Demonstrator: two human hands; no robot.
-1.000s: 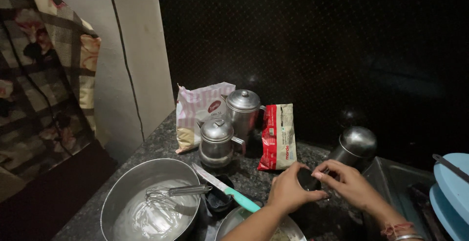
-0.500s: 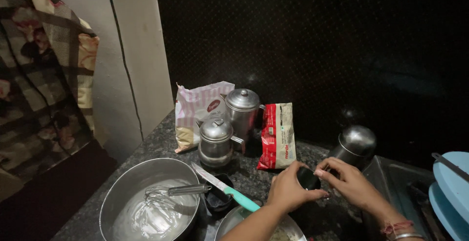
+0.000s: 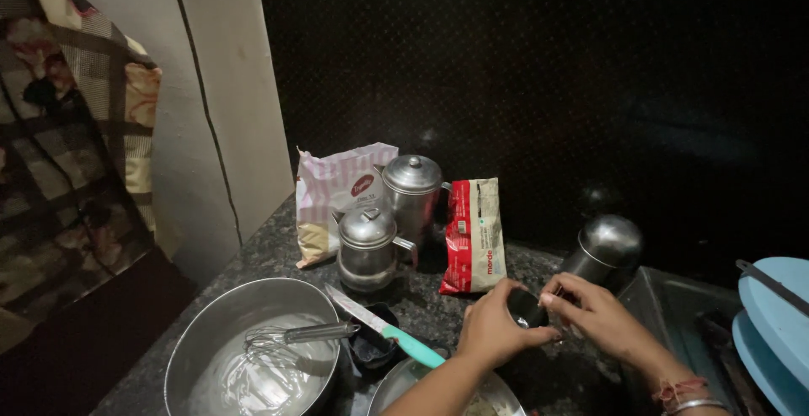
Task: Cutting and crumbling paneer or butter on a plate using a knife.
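Hands barely moved over the last second: left hand [image 3: 497, 332] stays curled around a small dark round container [image 3: 524, 306], fingers closed on its side; right hand [image 3: 594, 315] keeps its fingertips pinched at the container's rim, and I can't tell whether it grips a lid or a small tool there. Container sits just above the tabletop [image 3: 438, 298], between both hands, same spot as before. So the work is still on that container, nothing released or picked up. Nearest edge: rim of a steel plate [image 3: 396, 386] under the left forearm, big steel bowl [image 3: 202, 340] with whisk [image 3: 291, 336] resting in white residue, unchanged. Knife with teal handle [image 3: 388, 332] lies across a small black cup [image 3: 371, 350]. Further back: two lidded steel pots [image 3: 368, 247] [image 3: 413, 193], pink-white bag [image 3: 333, 201], red packet [image 3: 472, 235], steel jug [image 3: 607, 247], blue plates [image 3: 775, 323] at right.
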